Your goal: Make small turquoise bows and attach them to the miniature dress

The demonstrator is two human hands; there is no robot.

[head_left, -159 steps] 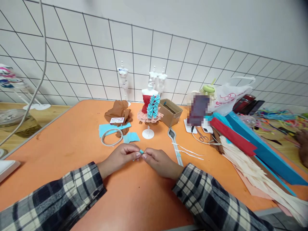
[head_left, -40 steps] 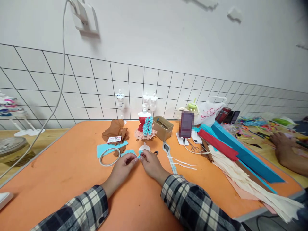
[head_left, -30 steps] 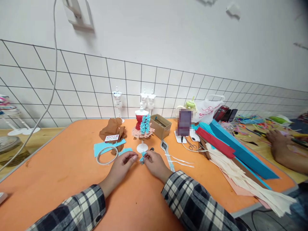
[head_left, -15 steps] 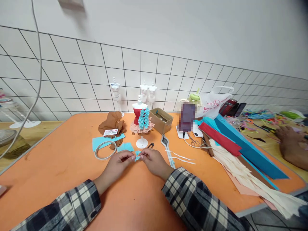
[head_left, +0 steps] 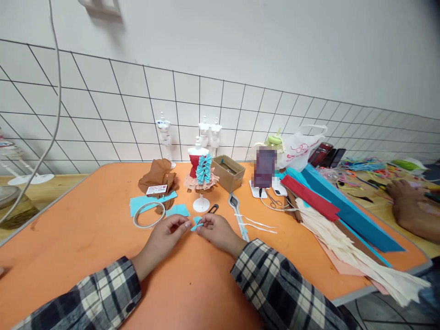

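Observation:
A small gathered piece of light blue crepe paper (head_left: 197, 223) is pinched between the thumb and fingers of my right hand (head_left: 218, 233). Close on its left side is my left hand (head_left: 170, 233), thumb and forefinger tips brought together, with nothing visible in them. Just beyond my hands stands a small white mannequin (head_left: 198, 151) on a round base, dressed in a red bodice, blue ruffles and a peach frilled skirt. A flat blue paper piece (head_left: 178, 211) and a roll of tape (head_left: 149, 224) lie left of it. Near my right fingers rests a black clip-like item (head_left: 213, 209).
Brown crumpled paper (head_left: 156, 176) and a small card lie at the back left. A cardboard box (head_left: 228, 174), grey tweezers-like tool (head_left: 237, 211), scissors (head_left: 275, 201) and a phone-like object (head_left: 264, 167) stand rightward. Coloured paper strips (head_left: 343, 243) cover the right side; another person's hand (head_left: 402, 197) is beyond.
My left fingertips have drawn slightly away from the blue piece, which now shows more fully in my right fingers. The view has shifted a little.

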